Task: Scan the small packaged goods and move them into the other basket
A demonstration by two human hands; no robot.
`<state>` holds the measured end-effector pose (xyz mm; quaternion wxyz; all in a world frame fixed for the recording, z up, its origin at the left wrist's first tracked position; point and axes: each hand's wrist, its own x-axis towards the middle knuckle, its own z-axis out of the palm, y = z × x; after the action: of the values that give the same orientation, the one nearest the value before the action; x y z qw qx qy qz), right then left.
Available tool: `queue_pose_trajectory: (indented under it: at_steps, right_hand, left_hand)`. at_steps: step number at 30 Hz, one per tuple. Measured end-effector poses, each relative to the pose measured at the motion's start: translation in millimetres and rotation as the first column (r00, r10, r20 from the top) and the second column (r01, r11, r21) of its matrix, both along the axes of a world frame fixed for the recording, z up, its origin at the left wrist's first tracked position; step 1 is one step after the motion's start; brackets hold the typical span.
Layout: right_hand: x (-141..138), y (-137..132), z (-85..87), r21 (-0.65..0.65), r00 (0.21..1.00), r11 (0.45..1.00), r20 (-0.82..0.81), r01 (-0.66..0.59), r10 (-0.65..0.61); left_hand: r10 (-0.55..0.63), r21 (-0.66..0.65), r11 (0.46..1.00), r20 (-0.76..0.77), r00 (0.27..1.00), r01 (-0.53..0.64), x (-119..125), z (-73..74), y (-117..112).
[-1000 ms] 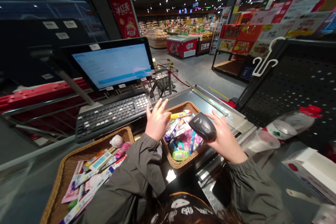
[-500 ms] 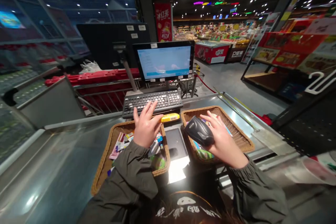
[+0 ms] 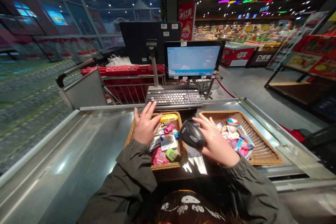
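Observation:
Over the left wicker basket [image 3: 185, 154], my left hand [image 3: 146, 126] pinches one end of a small yellow packet [image 3: 168, 117] between thumb and fingers, its other fingers stretched out. A barcode shows on the packet's upper side. My right hand [image 3: 214, 138] grips a black barcode scanner [image 3: 192, 135], whose head points left toward the left basket and the packet. Packaged goods fill the left basket, among them a green pack [image 3: 172, 155] and a pink round pack [image 3: 159, 156]. Beyond my right hand, the right wicker basket [image 3: 270, 152] holds several small colourful packs [image 3: 240, 140].
Behind the baskets are a keyboard [image 3: 174, 97] and a lit monitor [image 3: 193, 60], with a second, dark-backed screen [image 3: 147, 42] to their left. The metal counter [image 3: 86, 143] runs along both sides. Red baskets [image 3: 131, 71] in a metal cart stand behind it.
My view has turned left, so the scene sits further right. My hands still hold the packet and scanner; both are now further left relative to the baskets, and the scanner has left the right basket.

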<state>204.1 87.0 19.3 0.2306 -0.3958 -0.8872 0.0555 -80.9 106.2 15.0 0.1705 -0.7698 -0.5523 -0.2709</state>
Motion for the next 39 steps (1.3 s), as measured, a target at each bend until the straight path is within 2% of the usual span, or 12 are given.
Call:
queue_pose_trajectory:
  at_steps: [12,39]
  right_hand:
    - [-16,1,1.4,-0.037,1.0,0.999,0.009,-0.015,0.015]
    - [-11,2,-4.7,-0.028,1.0,1.0,-0.013,0.014,-0.014]
  left_hand:
    - [0.027,-0.009,1.0,-0.003,1.0,-0.027,-19,-7.9,-5]
    - [0.02,-0.066,0.998,0.004,1.0,-0.019,-23,-21.4,-3]
